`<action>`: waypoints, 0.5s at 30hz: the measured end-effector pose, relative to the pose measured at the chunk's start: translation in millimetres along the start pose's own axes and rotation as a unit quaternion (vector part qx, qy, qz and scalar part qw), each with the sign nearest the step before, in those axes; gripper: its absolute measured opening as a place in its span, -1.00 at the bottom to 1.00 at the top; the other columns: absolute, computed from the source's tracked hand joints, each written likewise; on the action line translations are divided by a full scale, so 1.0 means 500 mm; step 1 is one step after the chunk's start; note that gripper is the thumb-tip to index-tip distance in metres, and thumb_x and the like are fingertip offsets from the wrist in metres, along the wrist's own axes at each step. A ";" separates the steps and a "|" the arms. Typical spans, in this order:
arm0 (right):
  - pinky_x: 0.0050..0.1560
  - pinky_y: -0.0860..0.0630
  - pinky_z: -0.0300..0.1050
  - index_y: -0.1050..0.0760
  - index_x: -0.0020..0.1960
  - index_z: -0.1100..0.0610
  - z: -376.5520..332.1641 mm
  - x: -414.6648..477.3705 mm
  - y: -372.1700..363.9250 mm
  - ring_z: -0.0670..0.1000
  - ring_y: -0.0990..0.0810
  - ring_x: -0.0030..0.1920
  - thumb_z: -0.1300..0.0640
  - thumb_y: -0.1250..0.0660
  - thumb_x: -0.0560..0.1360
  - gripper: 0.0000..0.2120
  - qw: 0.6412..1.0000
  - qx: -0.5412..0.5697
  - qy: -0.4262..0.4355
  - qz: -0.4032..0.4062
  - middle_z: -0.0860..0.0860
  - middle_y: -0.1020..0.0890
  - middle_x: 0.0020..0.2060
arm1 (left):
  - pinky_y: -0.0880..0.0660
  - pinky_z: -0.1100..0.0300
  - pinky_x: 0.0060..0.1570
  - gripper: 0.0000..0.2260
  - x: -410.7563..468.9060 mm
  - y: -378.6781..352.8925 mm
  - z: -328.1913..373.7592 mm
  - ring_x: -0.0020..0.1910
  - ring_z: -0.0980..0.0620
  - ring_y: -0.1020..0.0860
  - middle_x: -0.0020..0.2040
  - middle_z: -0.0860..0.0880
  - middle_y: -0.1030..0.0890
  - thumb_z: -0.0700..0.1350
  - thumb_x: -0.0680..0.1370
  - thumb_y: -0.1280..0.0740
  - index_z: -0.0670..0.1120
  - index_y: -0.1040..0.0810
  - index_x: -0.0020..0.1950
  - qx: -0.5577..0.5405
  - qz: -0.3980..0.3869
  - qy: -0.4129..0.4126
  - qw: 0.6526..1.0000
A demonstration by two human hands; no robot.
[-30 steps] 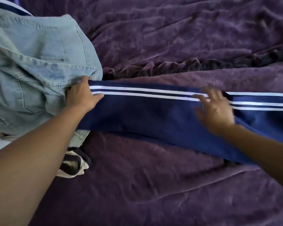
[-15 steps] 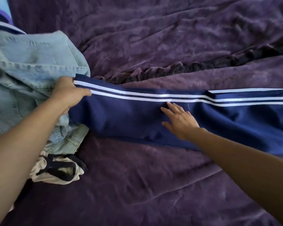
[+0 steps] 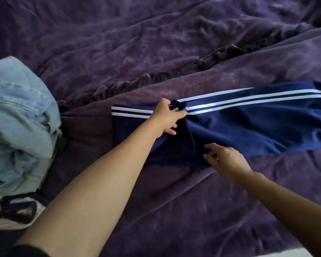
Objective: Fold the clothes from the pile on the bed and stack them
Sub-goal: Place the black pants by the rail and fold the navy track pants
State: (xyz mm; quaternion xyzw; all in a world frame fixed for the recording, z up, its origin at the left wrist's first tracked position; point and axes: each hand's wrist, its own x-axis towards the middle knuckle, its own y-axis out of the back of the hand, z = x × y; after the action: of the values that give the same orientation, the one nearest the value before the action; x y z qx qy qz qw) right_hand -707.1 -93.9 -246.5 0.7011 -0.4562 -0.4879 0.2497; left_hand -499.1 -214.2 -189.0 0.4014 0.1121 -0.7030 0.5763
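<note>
Navy track pants (image 3: 248,125) with white side stripes lie stretched across the purple bed, running off the right edge. My left hand (image 3: 168,117) grips the fabric at the striped upper edge, near the middle of the pants. My right hand (image 3: 224,157) pinches the lower edge of the pants, a little nearer to me. The pile of clothes sits at the left: light-blue denim (image 3: 20,117) on top, a white and black garment (image 3: 13,212) below it.
A rumpled purple blanket (image 3: 156,52) covers the bed, with a dark fold running diagonally behind the pants. Open blanket lies in front of the pants, between my arms and to the right.
My left hand left the pants' end by the denim and moved right to their middle. My right hand went from lying flat on the fabric to pinching the lower edge. The view shifted right.
</note>
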 end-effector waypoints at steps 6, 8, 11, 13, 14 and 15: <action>-0.10 -0.50 -0.10 -0.55 0.15 -0.08 0.079 -0.021 0.032 -0.02 -0.63 -0.06 -0.01 -0.31 0.51 -0.78 0.997 0.066 -0.008 0.029 -0.32 -0.54 -0.30 | -0.44 -0.05 0.13 -0.72 -0.026 -0.002 -0.128 0.18 -0.15 -0.47 0.19 -0.12 -0.52 -0.14 0.55 -0.28 -0.09 -0.49 0.26 0.283 0.212 -0.145 0.924; -0.08 -0.51 -0.09 -0.57 0.13 -0.06 0.097 -0.009 0.059 0.00 -0.64 -0.05 0.02 -0.35 0.49 -0.78 0.993 0.093 -0.021 0.063 -0.24 -0.63 -0.20 | -0.41 -0.05 0.14 -0.59 -0.066 -0.021 -0.186 0.21 -0.16 -0.42 0.24 -0.11 -0.46 -0.08 0.54 -0.30 -0.04 -0.39 0.38 0.408 0.114 -0.112 0.899; -0.02 -0.53 -0.05 -0.60 0.12 -0.03 0.154 0.027 0.120 0.09 -0.66 -0.02 0.05 -0.38 0.47 -0.77 0.986 0.099 -0.055 0.122 -0.05 -0.71 -0.09 | -0.45 0.01 0.04 -0.54 -0.110 -0.088 -0.219 0.07 -0.09 -0.52 0.07 -0.02 -0.57 0.00 0.49 -0.37 0.00 -0.37 0.37 0.368 0.037 -0.103 0.924; 0.03 -0.54 0.02 -0.60 0.14 0.01 0.214 0.047 0.170 0.14 -0.65 0.00 0.06 -0.37 0.46 -0.75 0.979 0.093 -0.093 0.159 0.03 -0.71 -0.07 | -0.45 0.04 -0.11 -0.83 -0.118 -0.132 -0.213 -0.19 -0.02 -0.52 -0.29 0.05 -0.56 0.04 0.50 -0.36 -0.02 -0.52 0.00 0.328 0.061 -0.163 0.929; 0.05 -0.53 0.04 -0.59 0.14 0.02 0.250 0.054 0.194 0.16 -0.64 0.02 0.07 -0.36 0.47 -0.74 0.973 0.084 -0.110 0.184 0.06 -0.70 -0.05 | -0.46 0.03 -0.16 -0.80 -0.119 -0.150 -0.202 -0.28 -0.01 -0.48 -0.39 0.06 -0.50 0.05 0.52 -0.32 -0.05 -0.49 -0.20 0.335 0.068 -0.193 0.920; 0.06 -0.52 0.06 -0.58 0.15 0.03 0.287 0.058 0.215 0.18 -0.61 0.06 0.07 -0.35 0.47 -0.74 0.966 0.070 -0.127 0.212 0.08 -0.68 -0.01 | -0.46 0.02 -0.21 -0.69 -0.119 -0.167 -0.191 -0.34 -0.01 -0.43 -0.44 0.05 -0.44 0.06 0.54 -0.26 -0.07 -0.43 -0.34 0.336 0.071 -0.226 0.912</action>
State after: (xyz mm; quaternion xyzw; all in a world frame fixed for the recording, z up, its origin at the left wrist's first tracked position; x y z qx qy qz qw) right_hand -877.4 -155.2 -231.3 0.5363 -0.6553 -0.4758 0.2380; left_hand -531.8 -86.3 -235.7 0.4090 -0.2928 -0.7282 0.4655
